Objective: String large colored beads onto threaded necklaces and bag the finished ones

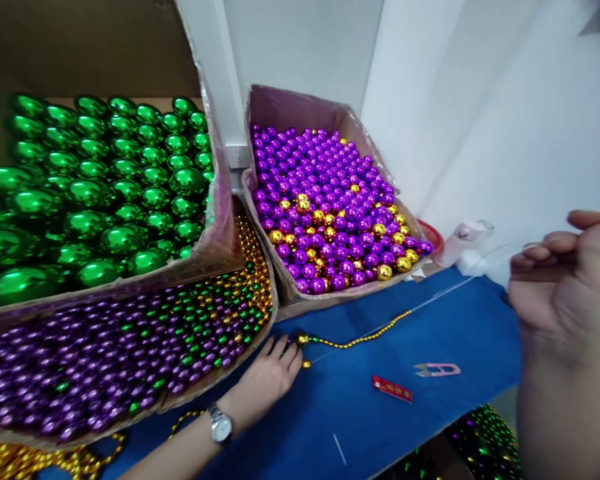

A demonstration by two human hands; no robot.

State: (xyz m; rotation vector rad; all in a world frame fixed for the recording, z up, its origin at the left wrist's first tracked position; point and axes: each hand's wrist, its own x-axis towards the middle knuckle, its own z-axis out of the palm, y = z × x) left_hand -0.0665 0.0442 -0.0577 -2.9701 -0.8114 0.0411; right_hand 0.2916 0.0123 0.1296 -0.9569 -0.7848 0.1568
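Note:
My left hand point(270, 373), with a watch point(221, 425) at the wrist, is palm down on the blue cloth. Its fingers are bent over one end of a bead string, beside a large gold ball bead point(303, 339); the fingertips are partly hidden. From there a strand of small gold beads point(365, 343) runs right across the cloth and continues as bare white thread point(445, 291). That thread rises to my right hand point(570, 280), raised at the right with curled fingers closed on it. Another gold bead point(307, 365) sits just below, near a thin loose thread.
Boxes hold big green balls point(125, 237), purple and gold balls point(325, 180), and small mixed beads point(105, 353). Pink thread snips point(437, 369) and a red packet point(393, 389) lie on the blue cloth point(360, 433). A white wall stands behind. More beads point(485, 440) are below the table edge.

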